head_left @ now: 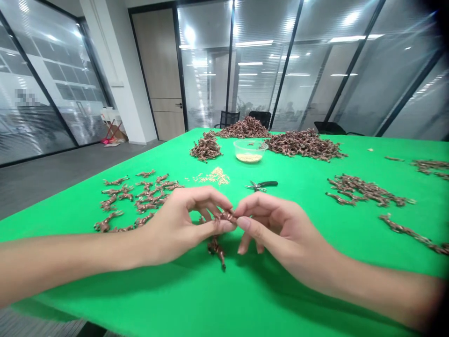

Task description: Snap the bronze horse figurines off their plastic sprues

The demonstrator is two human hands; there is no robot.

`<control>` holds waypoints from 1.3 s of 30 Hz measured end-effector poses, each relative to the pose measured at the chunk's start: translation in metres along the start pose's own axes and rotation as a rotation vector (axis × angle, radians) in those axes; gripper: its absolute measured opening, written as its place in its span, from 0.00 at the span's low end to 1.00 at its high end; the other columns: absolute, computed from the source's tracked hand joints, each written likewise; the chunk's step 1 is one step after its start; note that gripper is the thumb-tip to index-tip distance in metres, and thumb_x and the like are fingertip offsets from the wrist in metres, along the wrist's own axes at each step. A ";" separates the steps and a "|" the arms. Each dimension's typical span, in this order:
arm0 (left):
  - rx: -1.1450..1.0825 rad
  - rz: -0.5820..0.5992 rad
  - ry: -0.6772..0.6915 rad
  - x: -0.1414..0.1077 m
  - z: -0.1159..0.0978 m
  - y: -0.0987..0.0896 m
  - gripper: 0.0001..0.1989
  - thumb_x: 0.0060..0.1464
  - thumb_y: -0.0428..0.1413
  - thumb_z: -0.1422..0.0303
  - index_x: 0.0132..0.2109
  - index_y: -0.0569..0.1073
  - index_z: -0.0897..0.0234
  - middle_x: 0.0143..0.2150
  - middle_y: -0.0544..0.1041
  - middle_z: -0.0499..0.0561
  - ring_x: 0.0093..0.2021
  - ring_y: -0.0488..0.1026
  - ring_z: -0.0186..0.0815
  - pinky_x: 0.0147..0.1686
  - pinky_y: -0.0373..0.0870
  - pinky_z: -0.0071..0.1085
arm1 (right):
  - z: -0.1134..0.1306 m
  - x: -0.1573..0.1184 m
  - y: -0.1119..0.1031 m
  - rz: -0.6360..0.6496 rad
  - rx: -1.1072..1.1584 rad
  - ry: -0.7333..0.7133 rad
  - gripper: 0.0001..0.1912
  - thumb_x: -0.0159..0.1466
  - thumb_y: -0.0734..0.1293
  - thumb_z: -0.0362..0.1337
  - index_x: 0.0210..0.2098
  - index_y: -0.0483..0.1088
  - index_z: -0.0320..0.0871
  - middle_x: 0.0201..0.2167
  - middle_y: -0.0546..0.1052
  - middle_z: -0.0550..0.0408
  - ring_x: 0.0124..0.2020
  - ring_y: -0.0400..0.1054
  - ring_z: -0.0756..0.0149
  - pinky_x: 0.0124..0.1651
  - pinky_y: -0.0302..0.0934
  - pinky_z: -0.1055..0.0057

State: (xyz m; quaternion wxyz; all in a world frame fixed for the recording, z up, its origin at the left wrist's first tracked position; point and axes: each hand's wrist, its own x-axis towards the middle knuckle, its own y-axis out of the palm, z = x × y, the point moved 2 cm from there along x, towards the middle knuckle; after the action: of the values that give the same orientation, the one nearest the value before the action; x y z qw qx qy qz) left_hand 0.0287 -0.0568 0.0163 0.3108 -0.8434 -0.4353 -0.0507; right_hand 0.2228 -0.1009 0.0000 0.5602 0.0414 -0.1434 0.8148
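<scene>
Two grips nearly closed: left hand [177,226], right hand [275,227] pinching copper wire twist [224,216].

Quick count: one left hand [175,229], one right hand [277,229], one copper piece [226,216] between them, three big copper heaps [303,145], one bowl [250,151], one pliers [262,185], three chairs [259,119], one door [163,70]. Loose pieces [115,187] on the table [245,304]? Way too many to count, lol.
</scene>
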 end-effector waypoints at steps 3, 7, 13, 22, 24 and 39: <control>-0.092 0.013 -0.029 0.001 0.002 0.001 0.14 0.54 0.68 0.68 0.46 0.77 0.65 0.37 0.82 0.48 0.37 0.78 0.31 0.37 0.76 0.23 | 0.002 -0.001 0.000 -0.007 -0.005 -0.027 0.07 0.70 0.67 0.41 0.42 0.69 0.45 0.35 0.78 0.59 0.28 0.76 0.73 0.28 0.63 0.78; -0.110 0.032 -0.010 0.003 0.002 0.001 0.12 0.55 0.67 0.67 0.46 0.79 0.66 0.36 0.83 0.49 0.35 0.79 0.31 0.37 0.75 0.23 | 0.002 -0.001 0.000 -0.012 -0.041 -0.047 0.05 0.70 0.68 0.40 0.41 0.70 0.45 0.36 0.80 0.59 0.30 0.77 0.72 0.27 0.64 0.78; -0.021 -0.035 0.086 0.001 0.004 -0.002 0.10 0.55 0.67 0.70 0.46 0.82 0.63 0.39 0.84 0.48 0.38 0.80 0.31 0.38 0.75 0.22 | 0.002 -0.004 0.002 -0.109 -0.412 -0.232 0.04 0.68 0.68 0.34 0.43 0.71 0.45 0.37 0.80 0.58 0.33 0.76 0.69 0.36 0.69 0.73; 0.043 -0.041 0.148 -0.004 0.001 0.000 0.10 0.56 0.64 0.72 0.46 0.80 0.67 0.33 0.83 0.49 0.31 0.80 0.32 0.34 0.78 0.24 | 0.007 -0.014 0.007 -0.277 -0.987 -0.766 0.06 0.67 0.66 0.28 0.43 0.69 0.41 0.34 0.79 0.55 0.30 0.71 0.69 0.33 0.63 0.71; 0.061 -0.003 0.179 -0.005 -0.001 0.000 0.10 0.57 0.63 0.73 0.47 0.80 0.68 0.31 0.83 0.49 0.29 0.80 0.31 0.33 0.77 0.24 | 0.005 -0.015 0.008 -0.263 -1.021 -0.787 0.07 0.66 0.66 0.28 0.44 0.69 0.41 0.34 0.80 0.55 0.29 0.72 0.69 0.33 0.63 0.70; -0.255 0.197 -0.214 -0.004 -0.003 0.006 0.12 0.54 0.67 0.66 0.44 0.82 0.67 0.30 0.81 0.50 0.30 0.79 0.35 0.32 0.77 0.27 | 0.004 -0.011 -0.006 -0.176 -1.299 -1.071 0.08 0.68 0.65 0.29 0.46 0.70 0.36 0.32 0.80 0.49 0.29 0.73 0.66 0.28 0.59 0.67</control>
State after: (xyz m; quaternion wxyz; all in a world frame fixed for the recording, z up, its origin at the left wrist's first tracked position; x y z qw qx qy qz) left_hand 0.0317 -0.0635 0.0144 0.1568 -0.9151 -0.3711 0.0154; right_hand 0.2322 -0.1098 0.0020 0.3907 0.1029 -0.8254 0.3943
